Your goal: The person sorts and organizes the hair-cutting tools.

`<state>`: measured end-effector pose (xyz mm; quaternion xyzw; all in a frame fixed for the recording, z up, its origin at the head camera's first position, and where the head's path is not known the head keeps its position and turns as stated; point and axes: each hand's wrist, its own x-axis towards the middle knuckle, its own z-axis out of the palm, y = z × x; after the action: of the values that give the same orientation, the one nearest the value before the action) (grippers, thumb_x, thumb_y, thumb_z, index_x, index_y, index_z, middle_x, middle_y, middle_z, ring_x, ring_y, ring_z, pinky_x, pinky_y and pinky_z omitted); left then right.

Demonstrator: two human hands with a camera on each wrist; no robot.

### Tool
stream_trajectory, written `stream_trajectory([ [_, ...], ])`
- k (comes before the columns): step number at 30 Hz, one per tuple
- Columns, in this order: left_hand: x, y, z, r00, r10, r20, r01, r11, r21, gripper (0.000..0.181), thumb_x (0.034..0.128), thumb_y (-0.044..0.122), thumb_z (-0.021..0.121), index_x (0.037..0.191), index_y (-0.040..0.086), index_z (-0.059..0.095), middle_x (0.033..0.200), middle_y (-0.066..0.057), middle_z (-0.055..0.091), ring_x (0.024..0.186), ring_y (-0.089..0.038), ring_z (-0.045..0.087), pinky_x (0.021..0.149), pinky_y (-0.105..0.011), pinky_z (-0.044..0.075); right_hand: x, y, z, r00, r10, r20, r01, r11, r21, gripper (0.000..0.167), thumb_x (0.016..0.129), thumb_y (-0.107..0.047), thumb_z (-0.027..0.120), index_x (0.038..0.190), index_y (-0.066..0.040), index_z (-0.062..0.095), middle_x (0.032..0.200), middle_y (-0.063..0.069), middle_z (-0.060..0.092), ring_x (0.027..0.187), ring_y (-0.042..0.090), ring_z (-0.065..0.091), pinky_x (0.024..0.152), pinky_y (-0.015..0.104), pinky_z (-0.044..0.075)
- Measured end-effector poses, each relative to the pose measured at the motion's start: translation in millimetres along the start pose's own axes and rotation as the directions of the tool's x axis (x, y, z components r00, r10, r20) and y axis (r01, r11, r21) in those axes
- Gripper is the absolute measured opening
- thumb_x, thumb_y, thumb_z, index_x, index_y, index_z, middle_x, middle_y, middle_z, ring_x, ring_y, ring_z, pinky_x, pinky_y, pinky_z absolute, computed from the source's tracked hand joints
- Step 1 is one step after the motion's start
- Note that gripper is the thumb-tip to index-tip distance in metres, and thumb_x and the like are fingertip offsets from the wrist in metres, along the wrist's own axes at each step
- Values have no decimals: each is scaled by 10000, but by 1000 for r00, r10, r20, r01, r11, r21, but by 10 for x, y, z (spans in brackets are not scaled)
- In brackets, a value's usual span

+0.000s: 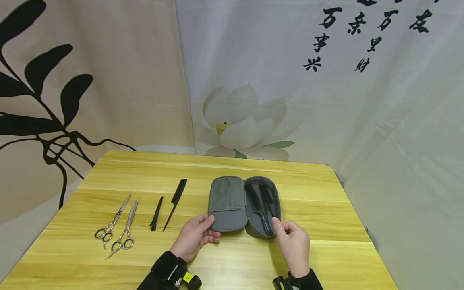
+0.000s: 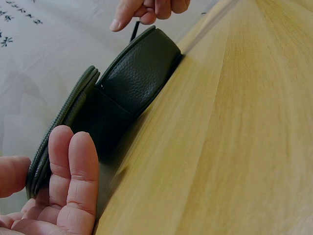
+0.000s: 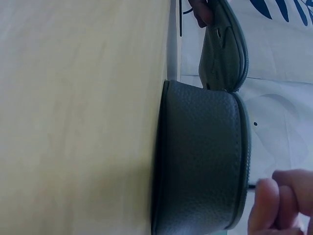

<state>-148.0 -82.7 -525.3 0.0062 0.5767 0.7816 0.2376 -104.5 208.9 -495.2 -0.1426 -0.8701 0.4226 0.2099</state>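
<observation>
A grey zip case [image 1: 228,220] lies unfolded on the table, its lid on the left and its deeper half on the right. My left hand [image 1: 195,237] holds the lid's lower left edge, thumb on one face and fingers behind it. In the deeper half rests a black comb [image 1: 255,199] with a long handle. Beside it is a slim black comb-like tool [image 1: 267,197], tilted toward the right rim. My right hand [image 1: 293,243] pinches its lower end between thumb and forefinger; the right wrist view shows only a short dark bit at the fingertips.
Two pairs of steel scissors [image 1: 114,221] lie side by side at the table's left. Between them and the case are a black hair clip [image 1: 156,213] and a black tail comb [image 1: 177,195]. A printed cloth [image 1: 246,72] hangs behind the table [image 1: 326,209].
</observation>
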Motion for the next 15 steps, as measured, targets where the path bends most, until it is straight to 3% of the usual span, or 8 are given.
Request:
stream_trajectory([
  [6,6,-2,-3,1000,-1,0,1,1000,-9,488,1143,296,532,1427,-93,448,945,-40,691,852,-139,739,834,-304,653,8,38,18,1000,-8,4,8,1000,-15,427,959,-305,824,601,-160,642,523,-60,521,480,75,396,466,217,308],
  [11,8,-4,-2,1000,-3,-2,3,1000,-7,510,1145,292,528,1447,-107,432,947,-43,691,850,-138,738,831,-302,652,2,54,45,997,-69,-14,69,998,7,408,953,-256,830,611,-165,626,547,-83,489,486,47,390,465,198,313],
  [15,6,-2,5,1000,-4,-8,4,1000,-5,537,1145,288,526,1469,-124,410,963,-48,686,850,-135,735,834,-302,653,-11,41,46,995,-86,51,87,996,-5,329,959,-265,825,672,-168,695,530,-77,506,463,42,410,440,202,323],
])
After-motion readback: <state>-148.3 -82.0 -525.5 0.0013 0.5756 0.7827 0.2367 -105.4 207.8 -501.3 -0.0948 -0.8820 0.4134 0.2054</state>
